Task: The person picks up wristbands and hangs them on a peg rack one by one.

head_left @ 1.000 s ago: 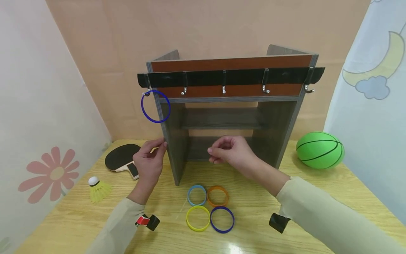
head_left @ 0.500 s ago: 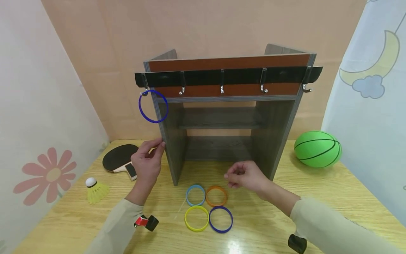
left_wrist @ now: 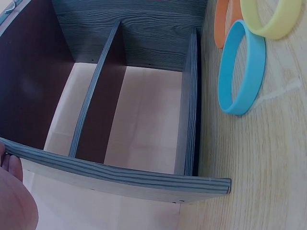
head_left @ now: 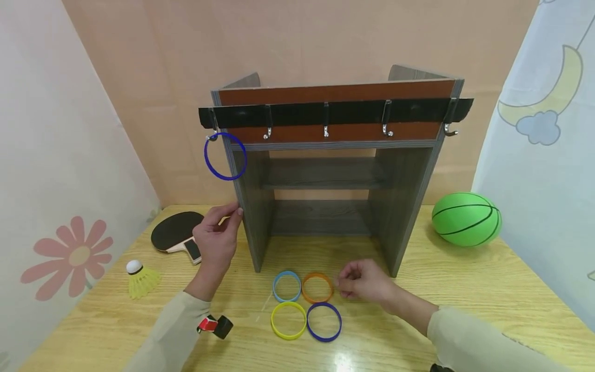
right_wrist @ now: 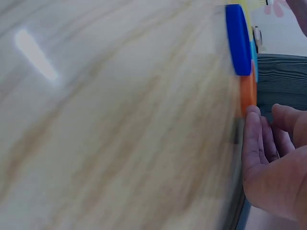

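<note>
My left hand (head_left: 215, 235) grips the front edge of the left side panel of a grey wooden shelf unit (head_left: 252, 227), thumb and fingertips at the edge. Low over the table, my right hand (head_left: 364, 281) has loosely bent fingers with nothing between them, just right of an orange wristband (head_left: 317, 301). In the right wrist view its fingertips come right up to the orange band (right_wrist: 248, 91). Beside that band lie a light blue wristband (head_left: 287, 300), a yellow one (head_left: 288, 338) and a dark blue one (head_left: 324, 339). Another blue wristband (head_left: 225, 179) hangs from the leftmost hook.
A black strip (head_left: 353, 112) with several metal hooks crosses the unit's top. Left on the wooden table (head_left: 241, 356) are a black table tennis paddle (head_left: 174, 230) and a yellow shuttlecock (head_left: 143, 280). A green ball (head_left: 466, 219) stands at the right.
My right hand has come down from in front of the shelves to beside the orange wristband. My left hand stays at the side panel, and the wristbands have not moved.
</note>
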